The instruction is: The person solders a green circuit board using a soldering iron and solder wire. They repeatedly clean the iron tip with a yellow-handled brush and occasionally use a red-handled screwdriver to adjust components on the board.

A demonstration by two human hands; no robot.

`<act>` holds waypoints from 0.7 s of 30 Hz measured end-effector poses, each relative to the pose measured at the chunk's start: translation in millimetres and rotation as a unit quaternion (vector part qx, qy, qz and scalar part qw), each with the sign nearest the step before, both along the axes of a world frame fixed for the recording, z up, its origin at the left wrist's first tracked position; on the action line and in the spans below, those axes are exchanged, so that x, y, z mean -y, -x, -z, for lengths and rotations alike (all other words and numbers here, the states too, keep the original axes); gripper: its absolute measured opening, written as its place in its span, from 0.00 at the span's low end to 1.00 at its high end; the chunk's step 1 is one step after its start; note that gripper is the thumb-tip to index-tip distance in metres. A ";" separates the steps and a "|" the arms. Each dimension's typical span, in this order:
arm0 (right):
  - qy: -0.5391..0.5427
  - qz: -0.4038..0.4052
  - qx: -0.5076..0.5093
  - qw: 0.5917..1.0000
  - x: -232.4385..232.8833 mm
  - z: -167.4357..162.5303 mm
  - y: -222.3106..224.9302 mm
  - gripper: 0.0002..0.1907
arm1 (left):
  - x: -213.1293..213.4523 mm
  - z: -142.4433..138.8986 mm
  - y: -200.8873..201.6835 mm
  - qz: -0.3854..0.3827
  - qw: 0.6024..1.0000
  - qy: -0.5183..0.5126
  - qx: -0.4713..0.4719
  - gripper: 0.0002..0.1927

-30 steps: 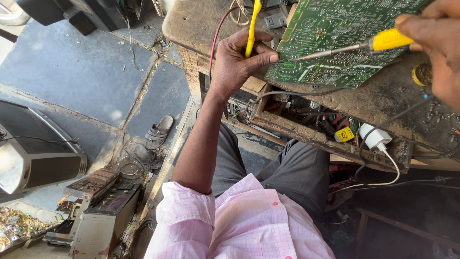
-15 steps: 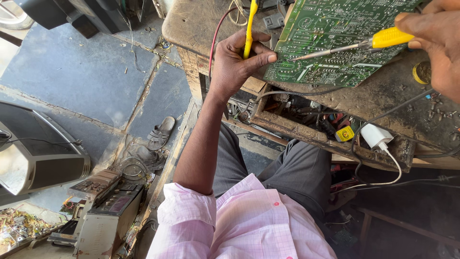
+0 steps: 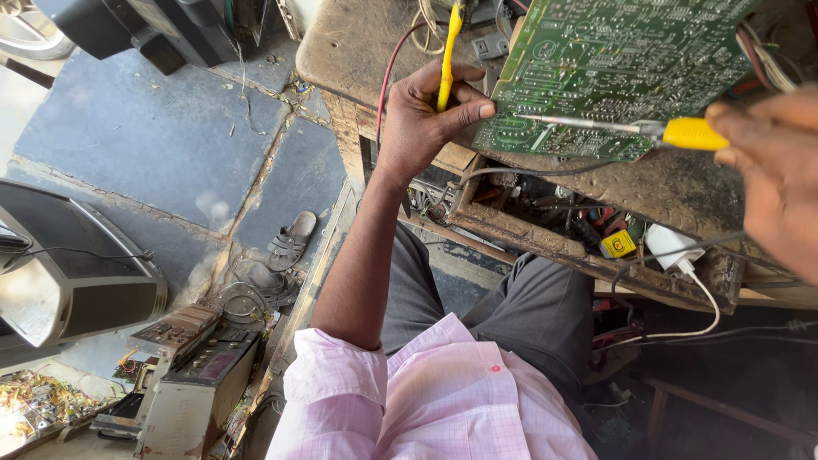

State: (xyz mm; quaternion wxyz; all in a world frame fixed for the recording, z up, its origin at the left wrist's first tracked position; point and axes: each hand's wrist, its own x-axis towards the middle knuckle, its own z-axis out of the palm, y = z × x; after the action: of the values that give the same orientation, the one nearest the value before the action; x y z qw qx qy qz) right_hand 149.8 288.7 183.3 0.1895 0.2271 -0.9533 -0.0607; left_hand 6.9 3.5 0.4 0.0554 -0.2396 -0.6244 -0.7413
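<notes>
A green circuit board (image 3: 613,68) lies tilted on a worn wooden workbench (image 3: 358,51). My left hand (image 3: 430,115) grips the board's lower left corner and also holds a yellow probe (image 3: 447,55) pointing upward. My right hand (image 3: 771,183) is closed on a yellow-handled screwdriver (image 3: 630,128), whose metal tip rests on the board's lower part near my left thumb.
An open drawer (image 3: 554,230) under the bench holds tools, a yellow tape measure (image 3: 618,244) and a white charger (image 3: 673,247) with cable. On the stone floor lie a sandal (image 3: 290,241), an old television (image 3: 68,273) and dismantled audio units (image 3: 196,375).
The view has shifted slightly; the screwdriver tip has slid a little left along the board. Both hands keep their grips.
</notes>
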 end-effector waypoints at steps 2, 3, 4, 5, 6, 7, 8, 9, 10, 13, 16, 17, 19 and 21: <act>0.030 0.026 0.018 0.999 2.0 2.3 -8.7 0.12 | -0.2 -1.1 0.3 0.005 1.000 -0.006 0.001 0.20; 0.049 0.030 0.026 0.998 2.3 4.1 -10.0 0.13 | -0.4 -1.5 -0.3 0.009 1.000 -0.009 0.004 0.21; 0.067 0.034 0.034 0.997 2.2 6.1 -11.3 0.13 | -0.4 -1.9 -0.7 0.009 1.000 -0.009 0.001 0.21; 0.080 0.035 0.035 0.996 2.2 9.1 -10.6 0.13 | 0.0 -1.8 -1.9 0.009 1.000 -0.009 -0.003 0.22; 0.093 0.035 0.035 0.994 1.5 11.1 -10.7 0.14 | -0.1 -1.4 -2.6 0.009 1.000 -0.009 -0.007 0.22; 0.094 0.043 0.035 0.994 0.2 12.4 -11.5 0.13 | 0.7 -0.5 -3.1 -0.003 1.000 0.004 -0.012 0.23; 0.096 0.051 0.037 0.993 -0.7 14.1 -13.3 0.13 | 1.2 1.7 -5.5 -0.016 1.000 0.017 -0.016 0.24; 0.098 0.060 0.040 0.993 -1.6 15.6 -15.1 0.12 | 1.1 4.4 -7.5 -0.028 0.999 0.031 -0.019 0.25; 0.105 0.054 0.041 0.992 -2.3 17.0 -16.1 0.13 | 3.7 7.7 -9.7 -0.036 0.998 0.042 -0.003 0.24; 0.119 0.056 0.041 0.991 -2.6 19.7 -17.6 0.13 | 8.8 19.5 -19.8 -0.080 0.993 0.081 -0.039 0.22; 0.128 0.081 0.051 0.987 0.1 21.0 -18.5 0.13 | 10.4 28.8 -37.1 -0.147 0.961 0.144 -0.182 0.21; 0.141 0.084 0.059 0.985 1.6 21.5 -20.1 0.13 | 10.6 30.0 -43.4 -0.163 0.951 0.180 -0.192 0.23; 0.166 0.081 0.071 0.980 4.9 22.6 -22.6 0.14 | 13.5 29.8 -57.5 -0.175 0.936 0.228 -0.204 0.26; 0.190 0.075 0.080 0.976 7.6 22.9 -25.5 0.15 | 18.2 26.0 -69.3 -0.161 0.931 0.251 -0.210 0.28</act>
State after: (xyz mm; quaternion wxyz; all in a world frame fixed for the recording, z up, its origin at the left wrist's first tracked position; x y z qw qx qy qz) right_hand 175.3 281.1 160.4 0.1476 0.1189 -0.9738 0.1259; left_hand 76.3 -14.6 -25.6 0.2417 -0.2919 -0.7946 -0.4744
